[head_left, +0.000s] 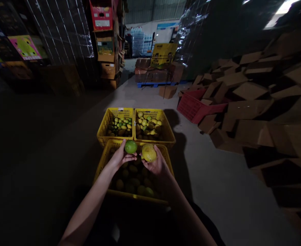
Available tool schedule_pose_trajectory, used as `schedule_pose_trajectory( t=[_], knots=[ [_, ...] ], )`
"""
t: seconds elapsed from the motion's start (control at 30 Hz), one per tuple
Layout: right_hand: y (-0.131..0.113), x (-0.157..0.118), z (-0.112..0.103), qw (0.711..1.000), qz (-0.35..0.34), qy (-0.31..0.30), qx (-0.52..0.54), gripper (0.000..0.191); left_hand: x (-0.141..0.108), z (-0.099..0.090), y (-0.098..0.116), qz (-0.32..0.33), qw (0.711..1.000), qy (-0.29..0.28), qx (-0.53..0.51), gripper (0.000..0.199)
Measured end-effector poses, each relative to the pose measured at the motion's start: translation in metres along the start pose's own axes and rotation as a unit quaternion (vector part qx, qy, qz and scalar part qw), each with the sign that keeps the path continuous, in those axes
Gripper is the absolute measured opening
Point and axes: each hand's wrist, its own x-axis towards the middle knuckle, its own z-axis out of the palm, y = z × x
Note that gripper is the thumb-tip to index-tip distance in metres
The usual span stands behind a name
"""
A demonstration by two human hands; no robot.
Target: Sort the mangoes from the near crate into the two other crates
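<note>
My left hand [120, 157] is closed around a green lemon [131, 147], thumb on its upper left side. In my right hand [158, 164] sits a yellow lemon [149, 152], with the fingers curled beneath it. Both hands are above the near yellow crate [99, 171], where many lemons lie in shadow. Beyond it, two more yellow crates stand side by side. The far left crate [101, 128] contains mostly green and yellow-green fruit [122, 127]. Mostly yellow lemons [153, 125] lie in the far right crate [169, 131].
Flattened and open cardboard boxes [253, 112] are heaped on the right, beside a red crate [194, 106]. Behind the crates stands a blue pallet [155, 84] loaded with cartons. Stacked boxes [105, 48] rise at the back left. Grey floor [204, 171] surrounds the crates.
</note>
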Motion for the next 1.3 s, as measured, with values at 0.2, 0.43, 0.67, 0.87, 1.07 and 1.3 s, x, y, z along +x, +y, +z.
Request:
schedule_pose_trajectory(
  t=[0.2, 0.43, 0.67, 0.87, 1.07, 1.3],
  knots=[
    [0.003, -0.006, 0.006, 0.987, -0.121, 0.052, -0.096, 0.044, 0.0, -0.003, -0.002, 0.238, 0.957, 0.045, 0.162, 0.055],
    [0.004, -0.009, 0.008, 0.905, -0.342, 0.069, -0.243, 0.062, -0.002, -0.006, 0.001, 0.332, 0.92, 0.015, 0.209, 0.054],
    [-0.001, -0.013, 0.007, 0.921, -0.338, 0.034, -0.189, 0.063, -0.008, -0.003, 0.009, 0.287, 0.947, -0.005, 0.142, 0.056],
    [-0.005, -0.013, -0.002, 0.956, -0.262, -0.001, -0.129, 0.05, -0.009, -0.009, 0.011, 0.167, 0.985, -0.04, 0.019, 0.047],
    [-0.006, -0.01, -0.007, 0.973, -0.21, -0.047, -0.088, 0.042, -0.002, -0.014, 0.008, 0.105, 0.992, -0.034, -0.064, 0.034],
    [-0.007, -0.009, -0.006, 0.984, -0.166, -0.035, -0.045, 0.038, -0.005, -0.006, 0.009, 0.1, 0.993, -0.024, -0.063, 0.028]
  ],
)
